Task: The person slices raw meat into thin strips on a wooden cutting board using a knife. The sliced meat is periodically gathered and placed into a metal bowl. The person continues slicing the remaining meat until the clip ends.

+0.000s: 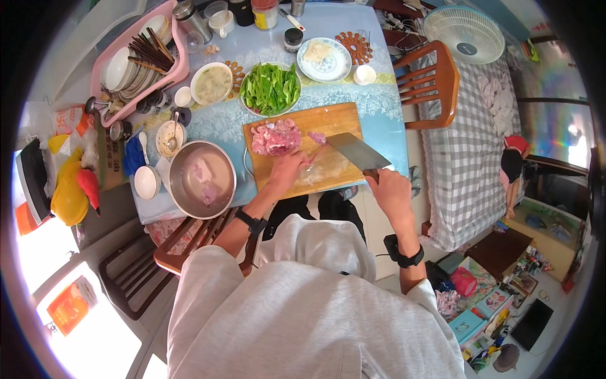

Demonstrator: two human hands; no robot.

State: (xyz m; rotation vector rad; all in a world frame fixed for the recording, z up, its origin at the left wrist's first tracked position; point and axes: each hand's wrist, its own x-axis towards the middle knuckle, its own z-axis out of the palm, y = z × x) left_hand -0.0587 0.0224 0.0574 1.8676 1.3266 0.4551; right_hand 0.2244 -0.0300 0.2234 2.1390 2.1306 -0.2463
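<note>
In my right hand point(392, 190) is the handle of a cleaver point(356, 150). Its broad blade slants across the right part of a wooden cutting board point(336, 116), the tip close to a small piece of raw meat point(317, 137). My left hand point(289, 169) is low over the board, its fingertips closed on a thin strip of raw meat point(318, 152). Just beyond that hand lies a heap of cut raw meat point(277, 136). Left of the board, a stainless steel bowl point(176, 199) contains liquid and pieces of meat.
Behind the board stand a bowl of green leafy vegetables point(271, 89), a bowl of soup point(211, 84) and a patterned plate point(338, 66). A pink dish basket point(137, 106) fills the back left. Wooden chairs point(447, 85) flank the table. A person point(512, 156) is by the checked bed point(459, 180).
</note>
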